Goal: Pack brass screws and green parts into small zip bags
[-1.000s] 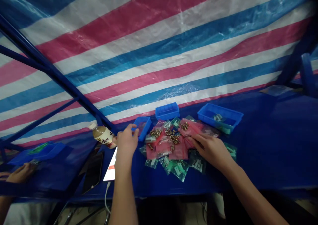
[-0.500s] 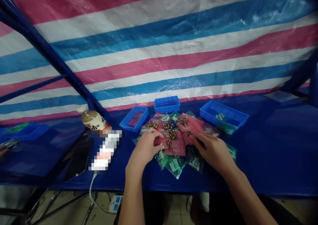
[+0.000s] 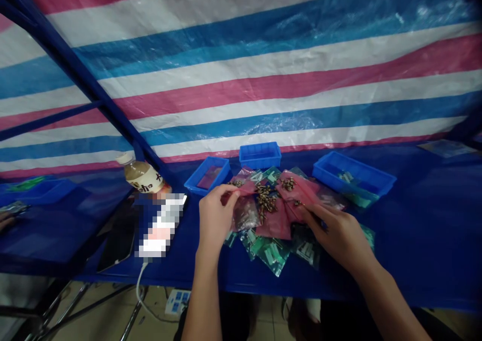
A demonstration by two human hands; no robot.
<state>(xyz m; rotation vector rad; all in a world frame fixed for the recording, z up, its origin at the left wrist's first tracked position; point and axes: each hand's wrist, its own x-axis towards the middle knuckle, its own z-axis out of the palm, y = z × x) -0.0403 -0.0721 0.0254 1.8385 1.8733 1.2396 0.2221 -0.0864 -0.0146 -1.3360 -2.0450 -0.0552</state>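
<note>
A heap of small pink and green plastic bags (image 3: 276, 220) lies on the blue table (image 3: 414, 230), with several small brass parts (image 3: 265, 200) scattered on top. My left hand (image 3: 214, 218) pinches the corner of a pink bag (image 3: 244, 210) and lifts it off the left side of the heap. My right hand (image 3: 337, 233) rests on the right side of the heap, fingers curled onto the bags.
Three blue trays stand behind the heap: a small one (image 3: 208, 175), a middle one (image 3: 259, 155) and a larger one (image 3: 354, 178) holding bags. A drink bottle (image 3: 142, 176), a phone (image 3: 118, 240) and a white cable (image 3: 141, 286) lie at the left. Another person's hand (image 3: 5, 220) shows at far left.
My left hand came back from the small blue tray to the heap and picked up a pink bag by its corner. My right hand stayed on the bags.
</note>
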